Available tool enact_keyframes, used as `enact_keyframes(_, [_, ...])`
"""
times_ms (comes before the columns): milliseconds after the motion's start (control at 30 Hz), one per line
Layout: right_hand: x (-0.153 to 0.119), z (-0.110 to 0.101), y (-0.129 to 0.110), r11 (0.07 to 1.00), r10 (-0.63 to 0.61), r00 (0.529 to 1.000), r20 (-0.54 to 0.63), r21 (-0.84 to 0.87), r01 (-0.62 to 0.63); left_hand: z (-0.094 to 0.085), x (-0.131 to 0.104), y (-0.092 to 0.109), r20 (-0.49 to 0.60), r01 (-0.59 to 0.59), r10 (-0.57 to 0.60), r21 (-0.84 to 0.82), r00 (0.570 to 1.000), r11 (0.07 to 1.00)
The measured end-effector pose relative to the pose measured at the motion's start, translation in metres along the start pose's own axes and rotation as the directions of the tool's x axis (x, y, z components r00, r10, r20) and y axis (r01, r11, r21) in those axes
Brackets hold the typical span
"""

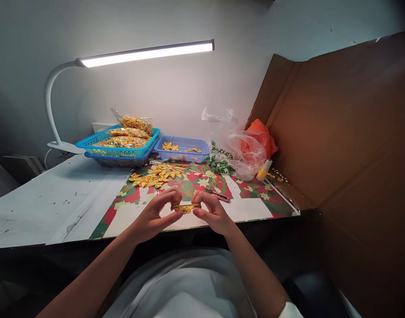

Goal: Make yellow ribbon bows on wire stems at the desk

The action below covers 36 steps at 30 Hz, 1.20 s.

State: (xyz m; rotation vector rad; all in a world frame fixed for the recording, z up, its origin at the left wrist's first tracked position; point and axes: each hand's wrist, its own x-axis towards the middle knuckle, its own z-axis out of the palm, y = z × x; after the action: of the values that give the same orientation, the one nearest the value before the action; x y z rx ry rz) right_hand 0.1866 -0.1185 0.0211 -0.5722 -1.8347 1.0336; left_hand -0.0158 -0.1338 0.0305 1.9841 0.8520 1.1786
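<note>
Near the front edge of the table, my left hand and my right hand pinch opposite ends of a gold cord, stretched level between them. A small yellow piece hangs at its lower middle, probably a ribbon bow, though too small to tell. Fingers and thumbs are closed on both ends. Just behind my right hand lies a pink-handled cutting tool, partly hidden by that hand. Yellow ribbon bows are heaped beyond my left hand, with thin gold cords beside them.
A turquoise basket holds bagged yellow bows; a blue-violet basket holds loose ones. Plastic bags and a yellow-and-white bottle stand at the back right. A cardboard wall bounds the right side. A lit lamp hangs over the table.
</note>
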Motion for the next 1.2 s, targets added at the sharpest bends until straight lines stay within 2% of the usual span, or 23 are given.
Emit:
enact_keyframes(133, [-0.002, -0.017, -0.003, 0.986, -0.061, 0.998, -0.004, -0.153, 0.060, -0.012, 0.002, 0.003, 0.002, -0.047, 0.047, 0.160, 0.999, 0.986])
enact_keyframes(267, [-0.001, -0.028, -0.001, 0.969, -0.046, 0.999, 0.020, -0.240, 0.049, -0.023, 0.008, 0.001, 0.030, -0.052, 0.046, 0.257, 0.999, 0.965])
enact_keyframes(567, [0.008, -0.037, 0.018, 0.953, 0.003, 1.000, 0.013, -0.304, 0.001, -0.035, 0.026, -0.026, 0.061, -0.028, 0.007, 0.353, 0.998, 0.935])
enact_keyframes(733, [0.007, -0.039, 0.025, 0.956, 0.034, 0.999, 0.002, -0.292, -0.032, -0.035, 0.025, -0.037, 0.068, -0.004, -0.023, 0.373, 0.997, 0.928])
enact_keyframes(900, [0.007, -0.040, 0.029, 0.953, 0.035, 0.999, 0.009, -0.303, -0.031, -0.034, 0.024, -0.039, 0.075, 0.020, -0.051, 0.376, 0.996, 0.926])
enact_keyframes(1067, [0.015, -0.025, 0.023, 0.961, -0.002, 1.000, 0.004, -0.278, 0.003, -0.018, 0.027, -0.030, 0.059, -0.022, 0.004, 0.308, 0.998, 0.951])
enact_keyframes(1200, [0.021, -0.009, 0.020, 0.988, 0.000, 0.999, -0.038, -0.152, -0.006, -0.004, 0.028, -0.022, 0.003, -0.036, 0.036, 0.223, 0.999, 0.974])
